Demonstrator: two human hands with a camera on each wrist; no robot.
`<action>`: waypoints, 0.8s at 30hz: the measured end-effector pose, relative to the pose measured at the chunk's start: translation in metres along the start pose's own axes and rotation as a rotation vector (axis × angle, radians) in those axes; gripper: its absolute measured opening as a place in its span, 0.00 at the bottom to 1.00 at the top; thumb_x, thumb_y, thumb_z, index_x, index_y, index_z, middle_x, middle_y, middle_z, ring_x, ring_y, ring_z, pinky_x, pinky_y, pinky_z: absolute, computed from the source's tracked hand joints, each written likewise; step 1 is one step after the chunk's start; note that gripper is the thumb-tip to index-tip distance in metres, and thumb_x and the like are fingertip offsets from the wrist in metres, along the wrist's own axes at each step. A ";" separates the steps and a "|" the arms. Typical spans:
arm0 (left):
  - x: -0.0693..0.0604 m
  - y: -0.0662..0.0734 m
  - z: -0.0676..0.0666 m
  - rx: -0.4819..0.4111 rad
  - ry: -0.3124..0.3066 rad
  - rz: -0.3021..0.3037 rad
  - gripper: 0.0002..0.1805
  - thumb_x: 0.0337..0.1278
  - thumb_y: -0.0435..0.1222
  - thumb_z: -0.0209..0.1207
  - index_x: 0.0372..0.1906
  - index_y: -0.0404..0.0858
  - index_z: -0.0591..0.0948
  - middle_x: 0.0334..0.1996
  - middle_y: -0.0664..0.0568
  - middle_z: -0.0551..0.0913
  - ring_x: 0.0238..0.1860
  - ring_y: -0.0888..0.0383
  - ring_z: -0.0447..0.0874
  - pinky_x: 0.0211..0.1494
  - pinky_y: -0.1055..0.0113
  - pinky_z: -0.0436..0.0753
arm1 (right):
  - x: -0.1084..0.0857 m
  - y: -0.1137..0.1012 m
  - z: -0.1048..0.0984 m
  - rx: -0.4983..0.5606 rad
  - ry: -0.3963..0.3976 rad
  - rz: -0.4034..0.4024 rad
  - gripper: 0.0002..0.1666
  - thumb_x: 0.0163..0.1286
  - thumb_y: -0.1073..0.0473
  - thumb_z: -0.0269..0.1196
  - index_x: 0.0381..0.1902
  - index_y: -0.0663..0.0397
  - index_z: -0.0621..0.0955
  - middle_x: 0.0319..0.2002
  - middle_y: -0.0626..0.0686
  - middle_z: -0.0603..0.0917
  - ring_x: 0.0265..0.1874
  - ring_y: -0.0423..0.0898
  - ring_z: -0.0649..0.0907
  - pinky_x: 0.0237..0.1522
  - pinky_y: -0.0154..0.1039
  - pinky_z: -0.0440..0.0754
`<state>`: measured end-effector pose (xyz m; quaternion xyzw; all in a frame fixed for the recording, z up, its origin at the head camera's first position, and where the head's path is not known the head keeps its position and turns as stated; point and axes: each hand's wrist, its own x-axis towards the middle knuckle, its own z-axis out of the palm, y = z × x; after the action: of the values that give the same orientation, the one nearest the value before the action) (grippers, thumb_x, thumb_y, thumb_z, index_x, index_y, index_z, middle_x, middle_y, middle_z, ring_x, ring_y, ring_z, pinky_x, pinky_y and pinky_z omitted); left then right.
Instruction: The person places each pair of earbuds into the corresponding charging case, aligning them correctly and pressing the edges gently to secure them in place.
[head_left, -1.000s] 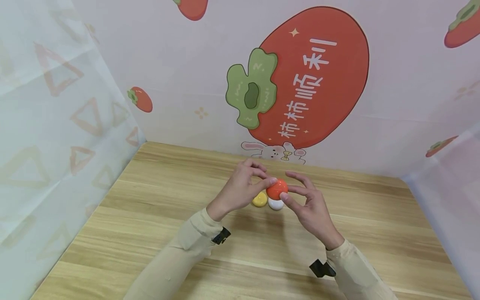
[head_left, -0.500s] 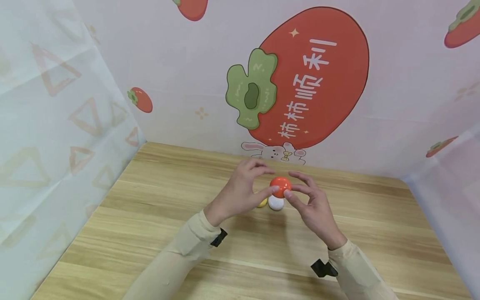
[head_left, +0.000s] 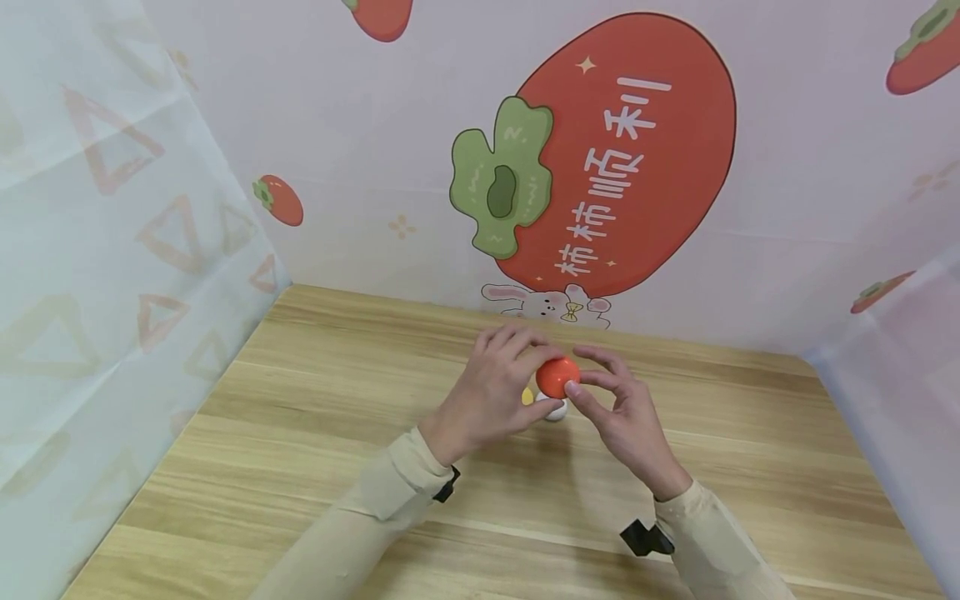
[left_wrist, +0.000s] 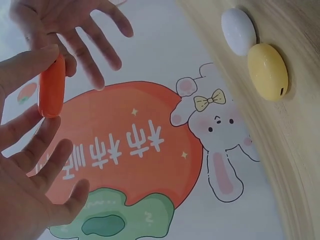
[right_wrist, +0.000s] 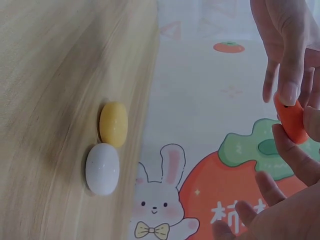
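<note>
Over the table, a glossy orange pebble-shaped piece [head_left: 557, 379] is held up between both hands. My right hand [head_left: 628, 421] pinches its right side between thumb and fingers. From the other side, my left hand [head_left: 487, 390] has its thumb and fingers at the piece's edges, gripping it as well. Seen edge-on in the left wrist view, the orange piece [left_wrist: 51, 90] is thick and rounded. A matching yellow piece [right_wrist: 114, 124] and a white piece [right_wrist: 103, 169] lie touching on the table; the left hand partly hides both in the head view. The yellow one [left_wrist: 268, 72] shows a small dark slot.
The wood-grain table [head_left: 337, 450] ends at a back wall sheet [head_left: 360, 142] printed with a large red persimmon and a rabbit. Patterned sheets [head_left: 97, 250] also stand at the left and right. A dark strap device sits on each wrist.
The left hand has shifted its grip: its thumb moved off the orange piece's face to below it, and its fingers came onto the upper edge. The right hand keeps holding.
</note>
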<state>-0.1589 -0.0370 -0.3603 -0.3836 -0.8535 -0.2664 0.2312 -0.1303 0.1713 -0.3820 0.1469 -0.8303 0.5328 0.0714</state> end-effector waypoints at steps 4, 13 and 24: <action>0.000 0.000 0.002 -0.008 0.005 -0.007 0.25 0.48 0.44 0.76 0.52 0.42 0.85 0.48 0.52 0.81 0.55 0.52 0.75 0.61 0.49 0.71 | 0.000 0.000 0.000 -0.006 -0.002 0.015 0.12 0.71 0.60 0.68 0.47 0.63 0.88 0.65 0.61 0.74 0.69 0.56 0.67 0.65 0.71 0.59; -0.001 -0.001 0.005 -0.017 0.026 -0.004 0.24 0.48 0.44 0.76 0.51 0.43 0.85 0.46 0.52 0.82 0.55 0.50 0.75 0.61 0.48 0.69 | 0.000 0.002 -0.001 -0.030 -0.015 0.036 0.13 0.71 0.58 0.67 0.48 0.62 0.88 0.64 0.58 0.75 0.68 0.57 0.69 0.64 0.72 0.60; -0.001 -0.001 0.008 -0.062 0.021 -0.039 0.27 0.45 0.47 0.78 0.51 0.43 0.85 0.47 0.52 0.81 0.54 0.51 0.73 0.62 0.48 0.69 | -0.001 0.001 -0.003 -0.018 -0.020 0.044 0.13 0.72 0.59 0.66 0.48 0.62 0.87 0.65 0.58 0.75 0.69 0.59 0.68 0.64 0.73 0.58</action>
<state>-0.1608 -0.0330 -0.3674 -0.3711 -0.8496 -0.3010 0.2232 -0.1302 0.1747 -0.3817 0.1334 -0.8387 0.5253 0.0526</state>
